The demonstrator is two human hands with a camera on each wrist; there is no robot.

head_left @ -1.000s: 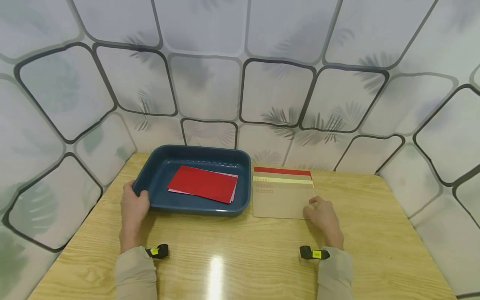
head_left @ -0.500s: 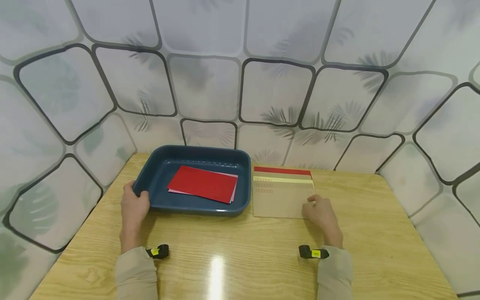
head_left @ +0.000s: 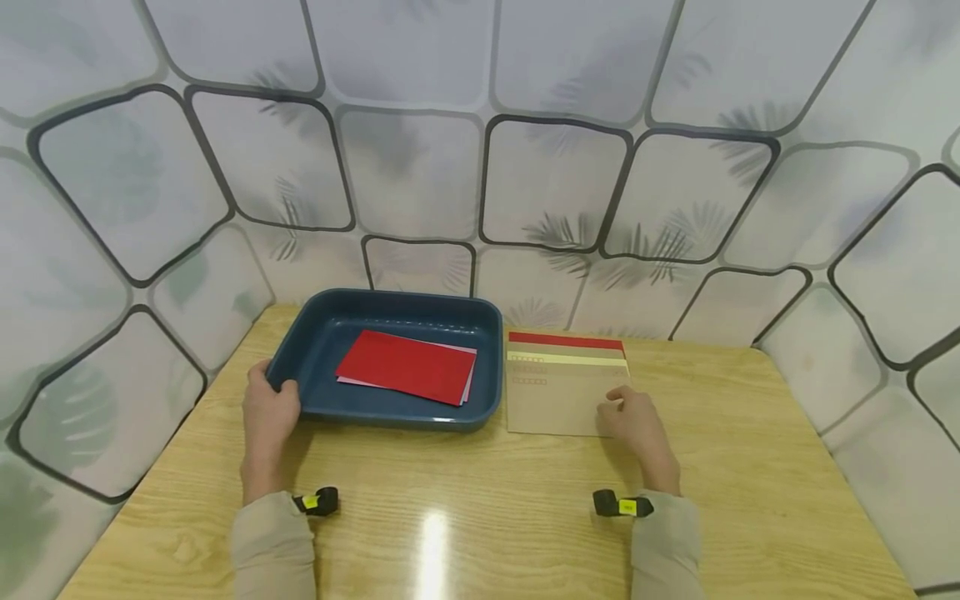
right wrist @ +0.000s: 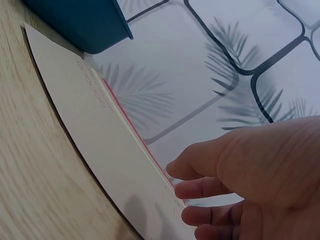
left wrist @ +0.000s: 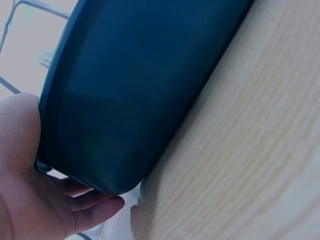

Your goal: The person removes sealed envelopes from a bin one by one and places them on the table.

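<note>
A dark blue rectangular tray (head_left: 390,418) stands on the table with a red envelope (head_left: 405,367) inside, on top of pale paper pieces whose edges peek out. My left hand (head_left: 268,410) grips the tray's left end, thumb over the rim; in the left wrist view the fingers of the left hand (left wrist: 35,195) curl against the tray's outer side. Right of the tray lies a fanned stack of envelopes, a tan envelope (head_left: 555,404) uppermost, with yellow, tan and red edges behind. My right hand (head_left: 636,423) is over the stack's right part, fingers loosely bent, holding nothing; the right wrist view shows the right hand (right wrist: 240,185) closer.
The wooden table (head_left: 517,517) reaches back to a patterned wall covering (head_left: 420,175), which also encloses both sides. The tray's right wall is close beside the envelope stack. Bare wood shows in front of both and to the right.
My right hand has drifted slightly left over the envelopes. The left hand, tray and envelopes look unmoved.
</note>
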